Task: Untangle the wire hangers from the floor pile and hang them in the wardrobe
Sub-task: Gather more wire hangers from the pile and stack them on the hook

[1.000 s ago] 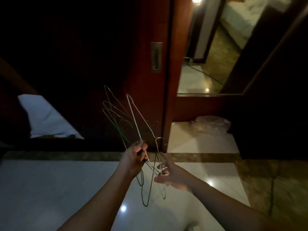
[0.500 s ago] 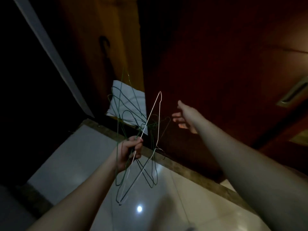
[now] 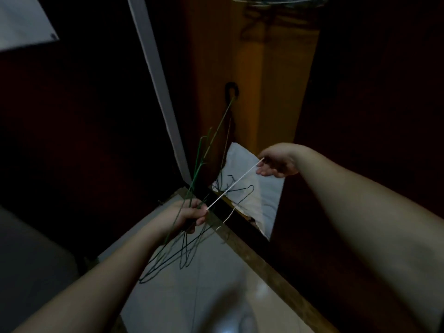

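Gripping a tangled bundle of green and dark wire hangers (image 3: 192, 227), the left hand (image 3: 192, 213) is closing its fingers round the wires where they cross, with hooks and shoulders sticking up above the grip and loops dangling below it over the pale floor (image 3: 192, 284). The right hand (image 3: 276, 162) is pinching the far end of a white hanger (image 3: 234, 185), whose straight wire is running taut from that pinch down to the left hand's grip, so the white one is looking part-way drawn out of the bundle but not yet free.

Judging by this, the task is sitting somewhere in its middle. Up at the top edge of the view, a few hangers on the rail (image 3: 276, 1) are already hanging inside the wardrobe (image 3: 276, 80), though they are blurred and cannot be counted. Several hangers are still knotted together in the left hand, so the separating and hanging of those is remaining, beginning with the white one. Whether any pile is still lying on the floor cannot be told, since none is showing here.

A white cloth (image 3: 254, 198) is lying in the bottom of the wardrobe behind the hands. No brand, label or readable writing is showing anywhere; the light is too dim for fine detail.
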